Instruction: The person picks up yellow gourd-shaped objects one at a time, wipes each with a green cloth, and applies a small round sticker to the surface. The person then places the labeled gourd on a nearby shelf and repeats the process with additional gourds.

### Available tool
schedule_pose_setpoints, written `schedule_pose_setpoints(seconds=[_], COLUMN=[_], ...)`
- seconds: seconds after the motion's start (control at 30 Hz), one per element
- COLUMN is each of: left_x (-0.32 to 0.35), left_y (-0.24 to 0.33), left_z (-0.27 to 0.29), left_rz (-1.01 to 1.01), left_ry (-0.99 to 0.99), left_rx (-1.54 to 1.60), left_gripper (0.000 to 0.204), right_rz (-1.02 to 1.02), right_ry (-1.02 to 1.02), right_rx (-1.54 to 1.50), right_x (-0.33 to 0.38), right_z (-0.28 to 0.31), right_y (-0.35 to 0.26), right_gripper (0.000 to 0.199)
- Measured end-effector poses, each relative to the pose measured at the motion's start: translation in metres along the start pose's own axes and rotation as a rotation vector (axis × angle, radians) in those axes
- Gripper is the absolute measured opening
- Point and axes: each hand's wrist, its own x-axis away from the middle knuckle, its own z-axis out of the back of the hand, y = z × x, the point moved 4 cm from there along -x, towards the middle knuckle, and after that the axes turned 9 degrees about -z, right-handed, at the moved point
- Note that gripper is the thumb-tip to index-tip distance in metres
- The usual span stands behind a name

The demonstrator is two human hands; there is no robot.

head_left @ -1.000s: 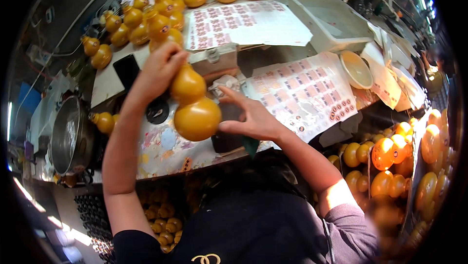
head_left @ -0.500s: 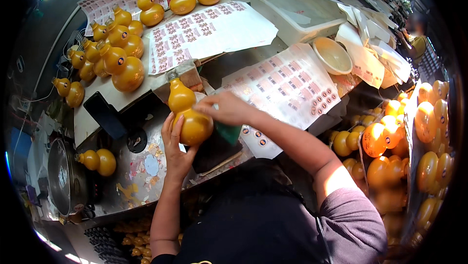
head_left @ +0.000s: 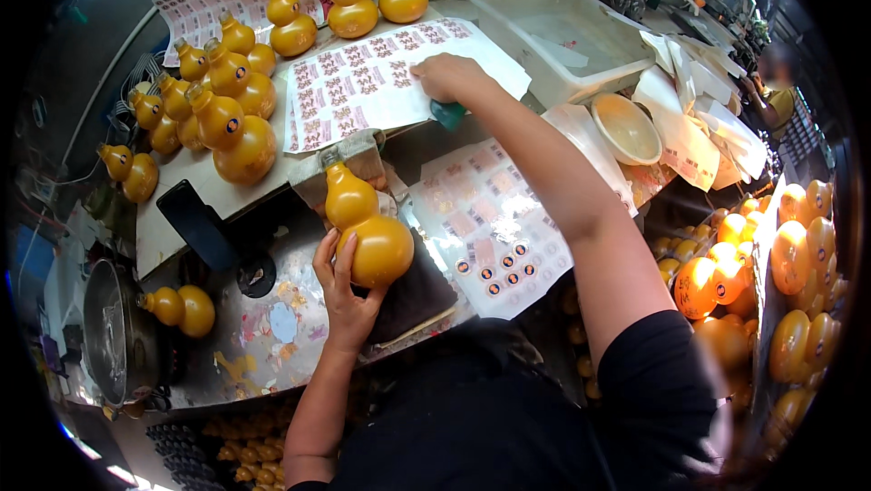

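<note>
The left hand (head_left: 343, 296) wraps its fingers round the lower bulb of a glossy orange gourd-shaped bottle (head_left: 367, 228), palm behind and thumb to the side, steadying it upright on a dark pad (head_left: 413, 291) at the near edge of the worn metal worktable (head_left: 272, 337). The bottle looks like smooth hard plastic or lacquered shell, probably light and hollow, stiff, and slick enough to twist in a loose grasp; the narrow waist between the two bulbs seems the surest place to take hold, the wide belly the steadiest for pressing against. The right hand (head_left: 451, 81) reaches well away, fingers curled around a small teal-green tool (head_left: 447, 113), resting on a white sheet of printed stickers (head_left: 363, 83). More orange gourd bottles (head_left: 227, 119) stand grouped to the left.
</note>
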Motion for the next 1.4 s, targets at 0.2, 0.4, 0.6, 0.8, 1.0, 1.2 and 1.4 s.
schedule_pose_setpoints(seconds=[0.2,0.4,0.6,0.8,1.0,1.2,1.4], left_x=[0.007,0.003,0.004,0.011,0.009,-0.014,-0.002], left_y=[-0.005,-0.004,-0.002,-0.012,-0.01,0.019,-0.016], left_z=[0.004,0.003,0.007,0.002,0.009,0.015,0.003], left_rz=[0.033,0.008,0.086,0.268,0.483,0.584,0.512], left_ry=[0.026,0.003,0.001,-0.033,0.014,0.069,0.062], left_rx=[0.021,0.043,0.041,0.156,0.987,0.835,0.878], left_gripper=[0.08,0.084,0.091,0.098,0.105,0.093,0.078], right_rz=[0.065,0.056,0.084,0.143,0.33,0.317,0.044], right_ry=[-0.03,0.318,0.19,-0.287,-0.064,0.053,-0.199], right_rx=[-0.035,-0.184,-1.056,-1.128,-0.311,-0.223,-0.851], right_x=[0.08,0.093,0.106,0.202,0.271,0.275,0.258], right_z=[-0.005,-0.03,-0.054,-0.043,-0.036,-0.059,-0.045], right_y=[0.015,0.037,0.033,-0.024,-0.095,-0.102,-0.062], right_gripper=[0.041,0.055,0.031,0.054,0.081,0.074,0.077])
